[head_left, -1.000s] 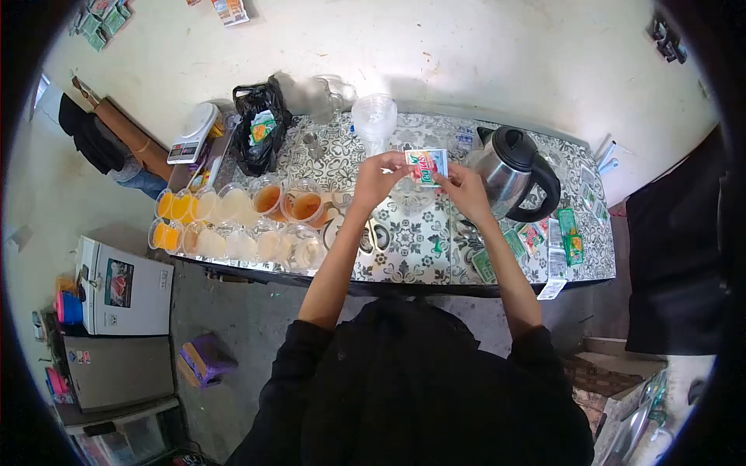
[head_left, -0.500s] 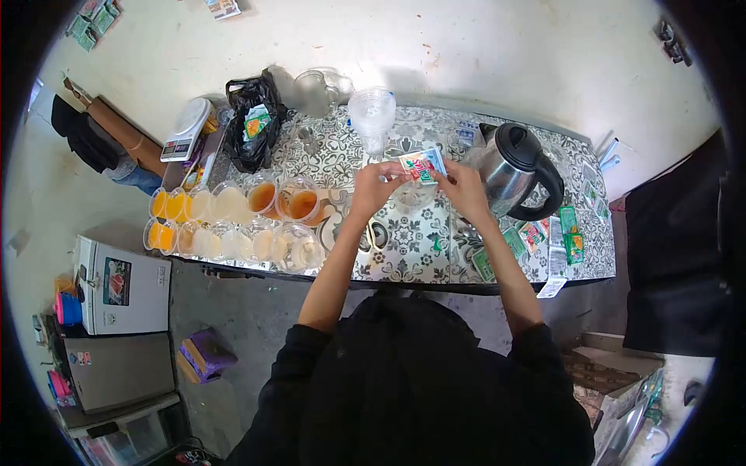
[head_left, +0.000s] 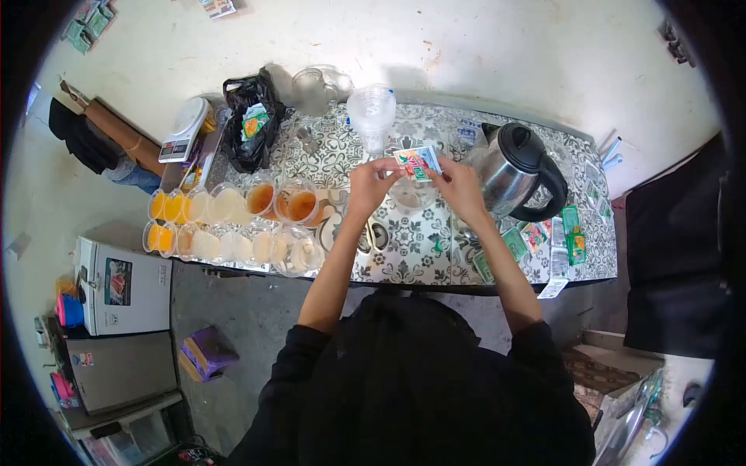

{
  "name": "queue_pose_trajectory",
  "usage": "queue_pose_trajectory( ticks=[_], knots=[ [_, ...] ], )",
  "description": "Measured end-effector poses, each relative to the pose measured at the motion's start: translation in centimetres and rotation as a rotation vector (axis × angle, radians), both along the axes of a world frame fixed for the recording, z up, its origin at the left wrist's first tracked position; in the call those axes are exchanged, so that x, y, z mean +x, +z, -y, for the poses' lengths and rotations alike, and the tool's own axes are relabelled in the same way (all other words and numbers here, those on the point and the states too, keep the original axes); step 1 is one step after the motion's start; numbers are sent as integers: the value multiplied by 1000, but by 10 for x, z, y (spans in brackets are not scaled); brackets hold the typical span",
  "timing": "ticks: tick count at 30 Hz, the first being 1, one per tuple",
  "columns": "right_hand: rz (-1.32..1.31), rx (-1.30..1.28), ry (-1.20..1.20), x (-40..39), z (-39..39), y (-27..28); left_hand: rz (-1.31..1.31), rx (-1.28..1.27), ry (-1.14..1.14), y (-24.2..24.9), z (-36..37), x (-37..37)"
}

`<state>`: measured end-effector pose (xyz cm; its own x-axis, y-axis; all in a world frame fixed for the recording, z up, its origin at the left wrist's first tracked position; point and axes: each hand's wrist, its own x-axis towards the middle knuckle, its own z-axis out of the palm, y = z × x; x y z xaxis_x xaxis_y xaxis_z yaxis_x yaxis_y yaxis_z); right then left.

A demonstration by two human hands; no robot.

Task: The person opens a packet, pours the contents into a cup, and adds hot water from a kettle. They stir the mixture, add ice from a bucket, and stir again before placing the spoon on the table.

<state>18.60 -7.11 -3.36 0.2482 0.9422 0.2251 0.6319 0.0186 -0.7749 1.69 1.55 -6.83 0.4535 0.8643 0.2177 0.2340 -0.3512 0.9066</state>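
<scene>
A small printed drink-powder sachet (head_left: 417, 164) is held up between my two hands, above a clear plastic cup (head_left: 412, 197) on the patterned table. My left hand (head_left: 374, 185) pinches its left end, and my right hand (head_left: 460, 186) pinches its right end. Whether the sachet is torn cannot be made out. Scissors (head_left: 378, 237) lie near my left forearm. Behind the sachet stands a stack of clear plastic cups (head_left: 371, 113). To the right of my right hand is a steel electric kettle (head_left: 505, 175) with a black lid and handle.
Two rows of cups with orange, pale and brown contents (head_left: 298, 206) fill the table's left side. A black plastic bag (head_left: 252, 124) and a kitchen scale (head_left: 183, 132) stand at the back left. Green sachets (head_left: 575, 241) lie at the right, and a glass mug (head_left: 312, 89) stands behind.
The sachet has shifted slightly left in my hands, and its face is tilted a little differently. Both hands keep their pinch on it.
</scene>
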Motion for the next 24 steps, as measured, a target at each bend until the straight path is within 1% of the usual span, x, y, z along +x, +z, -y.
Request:
queue_pose_trajectory(
  ticks=[2, 5, 8, 11, 15, 17, 18, 20, 21, 23, 24],
  knots=[
    [42, 38, -7, 1, -1, -3, -2, -6, -1, 2, 0, 1],
    [14, 47, -7, 1, -2, -2, -2, 9, 12, 0, 0, 2],
    [26, 12, 3, 2, -3, -3, -47, 27, 34, -3, -4, 3],
    [-10, 15, -2, 7, -5, -10, -23, 41, 21, -2, -2, 5],
    [20, 62, -20, 6, 1, -8, -3, 22, 10, -3, -2, 9],
    [-4, -55, 1, 14, 2, -14, -103, 71, 9, 5, 2, 9],
    [-4, -53, 4, 14, 2, -20, -103, 73, 12, 6, 1, 9],
    [-364, -28, -26, 14, 4, -32, -79, 141, -60, 11, -3, 12],
    [-360, -23, -24, 14, 4, -32, -76, 147, -58, 15, -4, 14],
    [-673, 28, 19, 11, 4, -32, 0, 106, -151, 23, -7, 20],
    [-683, -24, 3, 11, 6, -30, 16, 92, -171, 31, -7, 21]
  ],
)
